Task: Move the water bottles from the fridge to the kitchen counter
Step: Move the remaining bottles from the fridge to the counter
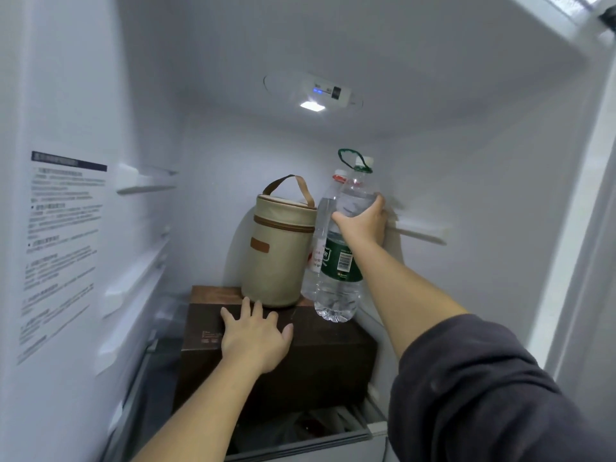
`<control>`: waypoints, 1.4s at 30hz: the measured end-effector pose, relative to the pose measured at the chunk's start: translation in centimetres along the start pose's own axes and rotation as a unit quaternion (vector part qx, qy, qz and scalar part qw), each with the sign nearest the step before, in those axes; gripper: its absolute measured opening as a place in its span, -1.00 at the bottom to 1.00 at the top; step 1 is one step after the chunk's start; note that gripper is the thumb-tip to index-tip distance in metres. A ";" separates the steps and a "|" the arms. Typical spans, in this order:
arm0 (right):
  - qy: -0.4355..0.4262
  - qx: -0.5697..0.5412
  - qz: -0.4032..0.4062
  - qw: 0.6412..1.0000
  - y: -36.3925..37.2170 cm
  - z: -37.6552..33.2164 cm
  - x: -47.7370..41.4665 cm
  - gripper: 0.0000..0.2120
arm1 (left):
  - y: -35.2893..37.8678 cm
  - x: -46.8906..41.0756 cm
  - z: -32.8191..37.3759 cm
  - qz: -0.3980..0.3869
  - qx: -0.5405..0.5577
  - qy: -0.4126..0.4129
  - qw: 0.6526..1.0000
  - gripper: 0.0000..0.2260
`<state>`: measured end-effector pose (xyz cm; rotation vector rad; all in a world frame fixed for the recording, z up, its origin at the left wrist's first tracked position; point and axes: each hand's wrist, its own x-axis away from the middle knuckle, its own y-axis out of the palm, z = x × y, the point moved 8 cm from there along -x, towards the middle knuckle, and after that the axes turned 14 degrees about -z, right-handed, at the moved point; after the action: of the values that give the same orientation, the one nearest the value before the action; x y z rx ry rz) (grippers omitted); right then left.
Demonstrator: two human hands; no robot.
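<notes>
- The fridge (466,195) fills the whole frame, its door open and its lamp lit at upper centre. No kitchen counter is in view, so no bottle can be counted as delivered from what shows here.
- A dark brown cardboard box (326,355) sits at lower centre and serves as the platform for everything else on this level.
- A beige zip-up cylinder bag (276,251) with a brown handle stands upright on the box, at centre, just left of the bottles. It is no part of the job.
- The green-label water bottle (340,261), with a green carry loop at its cap, is at centre right, nearest the camera and close to upright. I cannot tell whether its base rests on the box top or has cleared it.
- The red-label water bottle (321,225) stands just behind and left of the green one, between it and the bag, and is untouched.
- The right hand (365,221) reaches in from lower right, fingers and thumb wrapped round the green-label bottle's clear shoulder above the label.
- The left hand (253,335) lies flat on the box's front top edge, fingers spread apart, holding nothing.
- Judgement: the task is at an early stage, with one bottle gripped, both inside the fridge, and both carries to the counter left to do.
</notes>
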<state>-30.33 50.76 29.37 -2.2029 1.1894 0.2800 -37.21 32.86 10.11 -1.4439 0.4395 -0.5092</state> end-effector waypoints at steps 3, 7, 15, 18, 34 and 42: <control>-0.025 -0.037 0.003 0.999 -1.0 -0.4 1.2 -0.14 | -0.1 0.2 0.1 0.001 -0.004 0.002 1.000 -0.44; -0.034 -0.086 -0.014 0.996 -2.2 -1.1 3.3 -0.17 | -0.2 0.4 0.0 0.000 -0.002 0.004 1.000 -0.43; -0.051 -0.138 -0.041 0.988 -4.6 -2.4 8.3 -0.23 | -0.4 0.7 0.1 -0.013 -0.002 0.015 1.000 -0.42; -0.063 -0.152 -0.042 0.985 -4.6 -2.2 9.7 -0.20 | -0.5 0.8 0.0 0.011 0.019 0.021 1.000 -0.43; -0.049 -0.115 -0.111 0.986 -5.9 -2.7 10.5 -0.04 | -3.4 5.2 8.0 0.056 0.500 0.323 0.801 -0.08; -0.050 -0.151 -0.113 0.981 -9.1 -6.9 10.0 -0.69 | -2.7 5.9 7.9 0.098 0.487 0.339 0.799 -0.28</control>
<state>-17.85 43.51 34.07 -2.5261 0.8766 0.4967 -28.03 35.78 13.58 -0.1700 0.7350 -0.9124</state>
